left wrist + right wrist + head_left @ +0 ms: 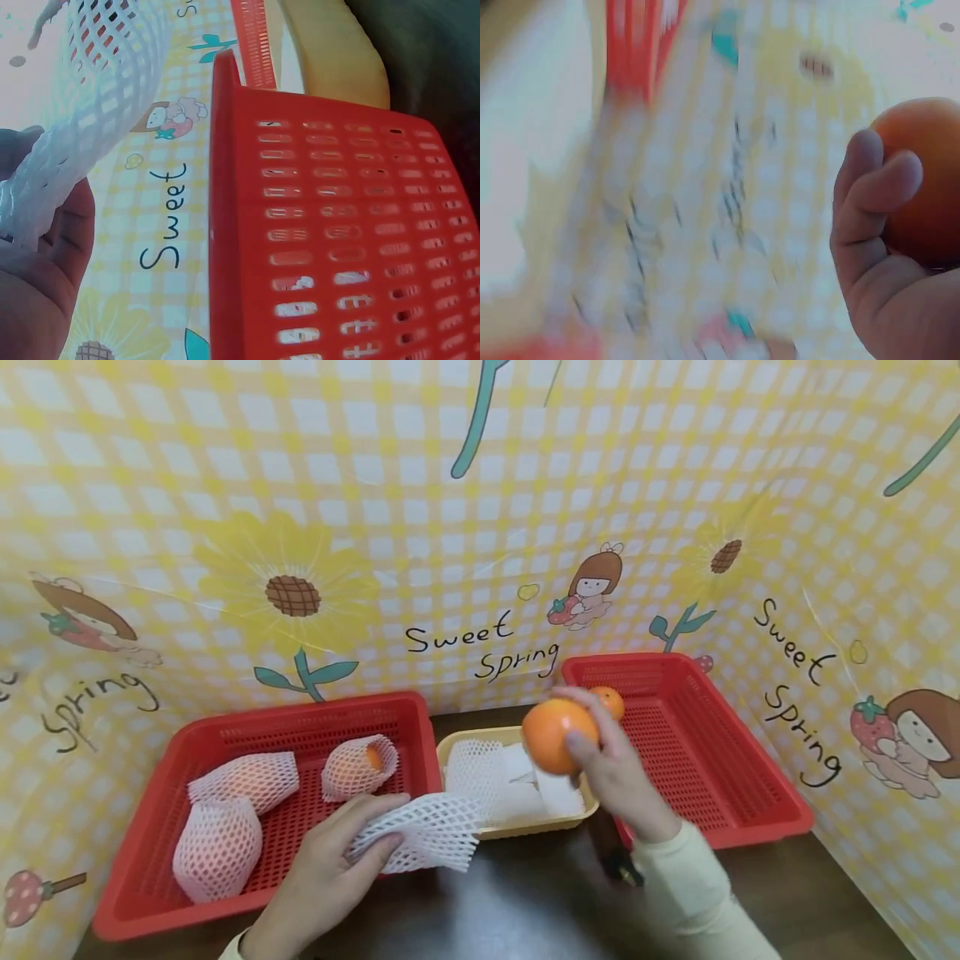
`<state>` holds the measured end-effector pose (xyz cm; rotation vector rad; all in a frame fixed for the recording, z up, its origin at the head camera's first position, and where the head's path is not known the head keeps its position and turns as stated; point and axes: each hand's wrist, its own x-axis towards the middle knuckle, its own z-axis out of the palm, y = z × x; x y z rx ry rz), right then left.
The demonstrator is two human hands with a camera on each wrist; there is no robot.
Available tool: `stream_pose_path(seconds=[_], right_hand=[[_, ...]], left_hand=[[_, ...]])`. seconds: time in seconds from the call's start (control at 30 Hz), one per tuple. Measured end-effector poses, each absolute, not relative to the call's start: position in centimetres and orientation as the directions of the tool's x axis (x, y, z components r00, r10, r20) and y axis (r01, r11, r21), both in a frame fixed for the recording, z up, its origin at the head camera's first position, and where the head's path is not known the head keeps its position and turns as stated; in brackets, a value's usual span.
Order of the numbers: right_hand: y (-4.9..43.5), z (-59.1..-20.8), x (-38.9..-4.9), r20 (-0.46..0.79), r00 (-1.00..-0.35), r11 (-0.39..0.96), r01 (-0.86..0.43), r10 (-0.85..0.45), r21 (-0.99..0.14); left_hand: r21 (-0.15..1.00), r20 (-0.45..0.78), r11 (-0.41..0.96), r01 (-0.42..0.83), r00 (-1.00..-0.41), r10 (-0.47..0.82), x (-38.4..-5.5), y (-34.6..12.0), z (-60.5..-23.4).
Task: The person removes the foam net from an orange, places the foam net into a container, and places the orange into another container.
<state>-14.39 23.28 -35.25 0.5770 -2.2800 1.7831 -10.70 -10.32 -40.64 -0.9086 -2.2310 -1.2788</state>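
My left hand (337,860) grips a white foam fruit net (427,831), whose flared end points right in the head view. In the left wrist view the same net (112,82) spreads out above the thumb and fingers. An orange (557,737) is held in my right hand (618,768), above the right end of a small yellow basket (517,828). The right wrist view shows curled fingers against the orange (930,180). White foam nets (476,777) lie in the yellow basket. Behind my right hand, another orange (609,702) sits in the right red basket (720,760).
A red basket (382,710) on the left contains several net-wrapped fruits, including one with orange peel showing (360,768). A small dark object (621,867) lies on the dark table (525,910) by the right sleeve. Yellow checked cloth (420,568) rises behind the baskets.
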Motion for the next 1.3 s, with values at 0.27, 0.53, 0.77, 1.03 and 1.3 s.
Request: stream_pose_path(seconds=[0.27,0.53,0.77,1.03,1.3], right_hand=[[31.1,-32.4,-20.3,0.201,-0.979,0.581,-0.179,-0.028,-0.794],[36.2,-36.5,-24.0,-0.001,-0.995,0.807,-0.077,-0.095,-0.586],[37.3,-39.8,-24.6,-0.139,-0.979,0.889,-0.069,-0.147,-0.452],[37.1,-43.0,-25.2,-0.210,-0.970,0.872,-0.004,-0.122,-0.489],[36.2,-43.7,-25.5,-0.206,-0.971,0.878,-0.011,-0.124,-0.478]], left_hand=[[0.604,0.591,0.392,0.694,-0.720,0.364,-10.6,-10.3,-41.0],[0.605,0.594,0.358,0.711,-0.703,0.391,-10.2,-10.1,-41.6],[0.590,0.592,0.357,0.724,-0.688,0.419,-10.5,-10.1,-41.3],[0.557,0.615,0.383,0.737,-0.676,0.405,-10.6,-10.4,-41.5],[0.553,0.605,0.400,0.730,-0.683,0.410,-10.6,-10.6,-41.3]])
